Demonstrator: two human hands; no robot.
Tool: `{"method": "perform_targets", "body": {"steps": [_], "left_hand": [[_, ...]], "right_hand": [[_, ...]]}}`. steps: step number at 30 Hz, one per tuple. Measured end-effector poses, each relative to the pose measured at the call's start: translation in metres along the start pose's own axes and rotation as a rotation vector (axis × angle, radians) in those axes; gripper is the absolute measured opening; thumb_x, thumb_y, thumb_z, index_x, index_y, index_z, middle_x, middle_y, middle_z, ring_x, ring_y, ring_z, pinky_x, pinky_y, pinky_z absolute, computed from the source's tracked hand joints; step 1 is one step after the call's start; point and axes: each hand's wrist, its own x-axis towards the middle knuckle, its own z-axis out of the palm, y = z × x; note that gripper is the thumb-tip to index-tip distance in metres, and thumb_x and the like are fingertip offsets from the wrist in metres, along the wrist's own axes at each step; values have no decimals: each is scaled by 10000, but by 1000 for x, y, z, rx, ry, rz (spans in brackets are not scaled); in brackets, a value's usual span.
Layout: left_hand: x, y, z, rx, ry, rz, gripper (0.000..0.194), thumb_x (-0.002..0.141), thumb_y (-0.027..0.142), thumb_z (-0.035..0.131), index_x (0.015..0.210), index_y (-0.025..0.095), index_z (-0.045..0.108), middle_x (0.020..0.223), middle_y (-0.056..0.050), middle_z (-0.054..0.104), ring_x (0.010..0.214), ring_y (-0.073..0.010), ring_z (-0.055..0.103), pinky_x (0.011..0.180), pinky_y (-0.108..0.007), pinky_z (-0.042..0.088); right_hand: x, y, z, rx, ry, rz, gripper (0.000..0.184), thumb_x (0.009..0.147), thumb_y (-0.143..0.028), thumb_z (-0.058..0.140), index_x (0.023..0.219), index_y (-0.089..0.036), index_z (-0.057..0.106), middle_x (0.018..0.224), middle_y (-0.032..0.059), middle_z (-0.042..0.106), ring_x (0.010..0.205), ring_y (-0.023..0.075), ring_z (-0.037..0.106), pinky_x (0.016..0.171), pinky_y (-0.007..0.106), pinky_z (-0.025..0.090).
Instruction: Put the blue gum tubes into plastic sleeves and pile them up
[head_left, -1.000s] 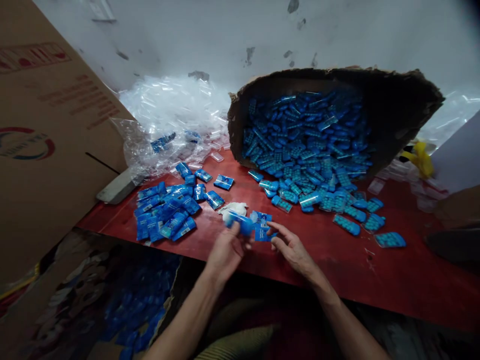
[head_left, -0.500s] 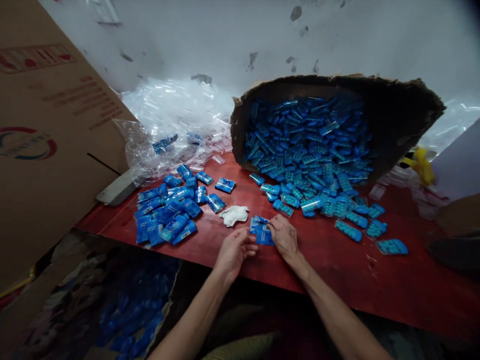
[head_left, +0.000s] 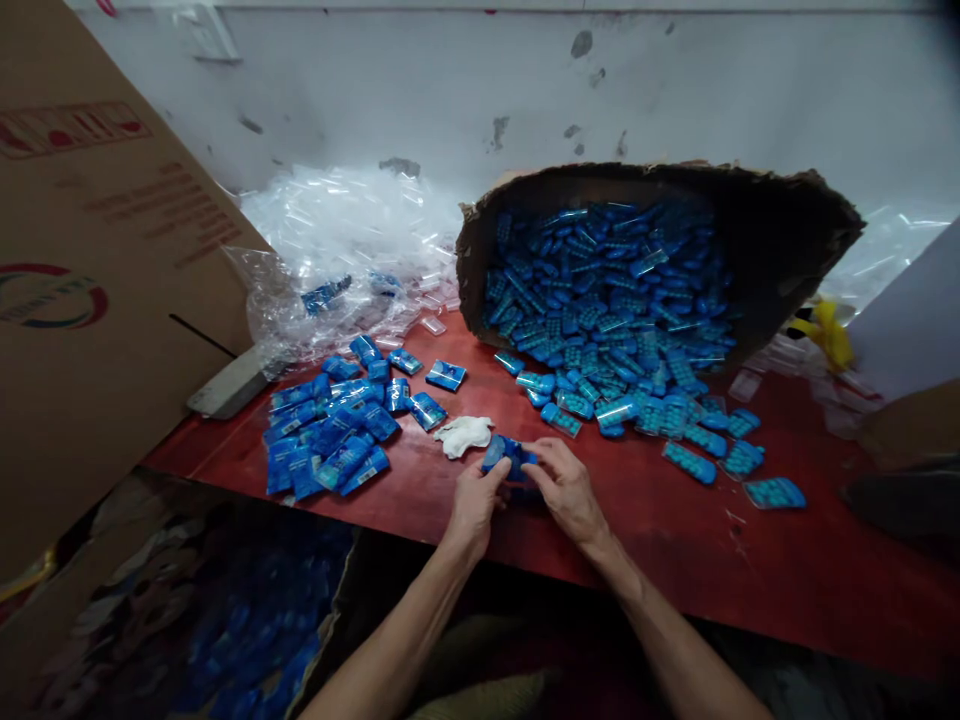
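Near the front of the red table, my left hand pinches the left side of a blue printed card, thumb on top. On the card's right side are the closed fingers of my right hand. More blue material lies between and under the hands, partly hidden. Just beyond my left hand is a crumpled white cloth. To the left lies a pile of blue wrapped packets. Small clear boxes with blue caps and round blue pieces inside spill toward my right hand.
A torn-edged cardboard box lies on its side around the clear boxes. Clear plastic pieces in a bag sit at the back left. A big carton stands left, and a yellow object lies right. Below the table edge is another blue heap.
My left hand has moved from beside the blue cards to grip one, its fingers now closed. The card is lifted and tilted between both hands. The view has shifted slightly.
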Motion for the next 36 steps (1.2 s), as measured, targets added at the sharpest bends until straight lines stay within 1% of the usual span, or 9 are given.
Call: {"method": "perform_targets", "body": {"steps": [4,6,16,19,23,25,28,32,36], "left_hand": [[-4,-2,2,-46,-13,18,292,569,381,662,645,121,553,479,32,488,404,-51,397,380,-166,251],[-4,-4,4,-11,22,41,277,560,369,670,614,117,566,471,29,492,406,-53,398,384,-168,258],[27,-3,16,-71,53,71,266,535,358,676,575,134,538,426,51,467,376,-58,395,380,-181,295],[24,4,14,-109,1,57,275,559,367,665,637,129,551,480,33,513,399,-67,435,391,-186,318],[11,16,2,-195,-247,-83,278,603,333,656,742,107,575,598,-29,593,466,-89,508,410,-186,338],[7,19,-3,-202,-260,-133,238,619,303,652,716,101,569,576,-33,587,450,-79,499,397,-174,324],[3,19,-5,-223,-142,-193,206,644,296,637,680,112,550,518,-10,556,408,-61,470,371,-158,297],[0,15,-4,-312,-81,-285,234,653,332,636,636,130,518,484,13,517,387,-46,450,355,-144,285],[-6,13,-1,-373,-62,-347,268,664,371,622,611,143,492,464,26,485,368,-45,434,325,-140,261]], "right_hand": [[4,4,6,310,-98,294,243,728,-337,512,852,-145,596,682,6,573,555,105,492,544,227,417],[5,5,9,335,-133,338,236,745,-353,467,720,-141,568,539,-33,498,459,80,423,450,195,363],[29,11,25,88,-27,241,254,781,-310,407,559,-187,423,506,-55,369,496,89,343,476,207,270],[35,9,21,88,-102,191,269,799,-317,390,569,-182,423,522,-56,383,508,85,361,482,201,271],[40,8,2,131,-262,158,304,798,-378,400,594,-166,478,514,-61,413,483,75,377,449,182,277],[43,10,-12,119,-372,116,285,778,-405,443,675,-158,542,576,-48,489,523,82,434,476,180,318],[47,16,-28,-161,-356,51,268,755,-394,513,904,-178,567,847,21,569,752,141,525,627,222,383],[53,28,-30,-696,-169,194,274,763,-327,533,988,-171,521,961,114,529,863,227,534,687,304,382],[59,34,-23,-620,-166,279,352,724,-243,564,1057,-159,483,1010,153,518,874,273,550,705,346,376]]}}
